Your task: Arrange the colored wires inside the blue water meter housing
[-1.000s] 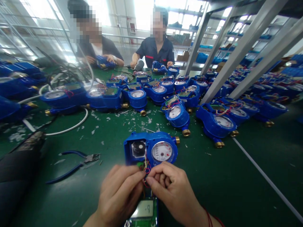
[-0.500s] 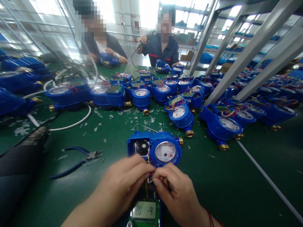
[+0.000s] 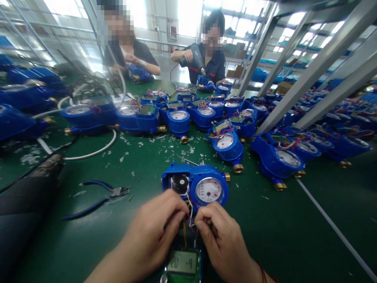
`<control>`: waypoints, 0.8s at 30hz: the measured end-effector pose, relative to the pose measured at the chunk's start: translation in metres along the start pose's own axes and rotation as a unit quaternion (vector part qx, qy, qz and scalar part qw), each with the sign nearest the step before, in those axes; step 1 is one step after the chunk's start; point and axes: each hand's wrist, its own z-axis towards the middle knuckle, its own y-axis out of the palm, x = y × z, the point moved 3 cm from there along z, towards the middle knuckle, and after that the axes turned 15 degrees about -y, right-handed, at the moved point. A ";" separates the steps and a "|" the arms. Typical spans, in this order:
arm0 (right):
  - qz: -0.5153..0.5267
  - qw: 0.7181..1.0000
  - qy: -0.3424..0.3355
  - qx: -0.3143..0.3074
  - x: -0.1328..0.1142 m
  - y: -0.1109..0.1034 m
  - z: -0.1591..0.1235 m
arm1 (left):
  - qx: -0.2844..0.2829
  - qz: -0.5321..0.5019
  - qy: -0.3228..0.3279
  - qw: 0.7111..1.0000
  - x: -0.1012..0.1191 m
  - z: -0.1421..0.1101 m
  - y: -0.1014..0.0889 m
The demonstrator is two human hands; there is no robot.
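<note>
Both my left hand [image 3: 156,232] and right hand [image 3: 219,236] pinch the coloured wires [image 3: 190,220] between the open blue meter [image 3: 196,186] and the display board [image 3: 182,262] below. Probably I'm twisting leads; small, steady fingertip turns suit best.

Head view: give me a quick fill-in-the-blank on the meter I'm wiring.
1. Both hands, left hand and right hand, pinch the thin coloured ____ of the open water meter.
2. The circuit board below the hands carries a lit ____.
3. Blue-handled ____ lie on the green table, on the left.

Missing: wires; display; pliers
</note>
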 end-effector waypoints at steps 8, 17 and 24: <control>-0.007 1.000 -0.014 0.019 -0.002 0.000 0.001 | 0.014 0.005 -0.002 1.000 -0.001 -0.003 0.002; -0.006 0.999 -0.020 0.026 -0.002 -0.001 0.001 | 0.022 0.004 -0.012 1.000 0.002 -0.004 0.000; -0.009 0.999 -0.036 0.025 -0.002 0.000 0.001 | 0.025 -0.008 -0.012 1.000 -0.001 -0.003 0.002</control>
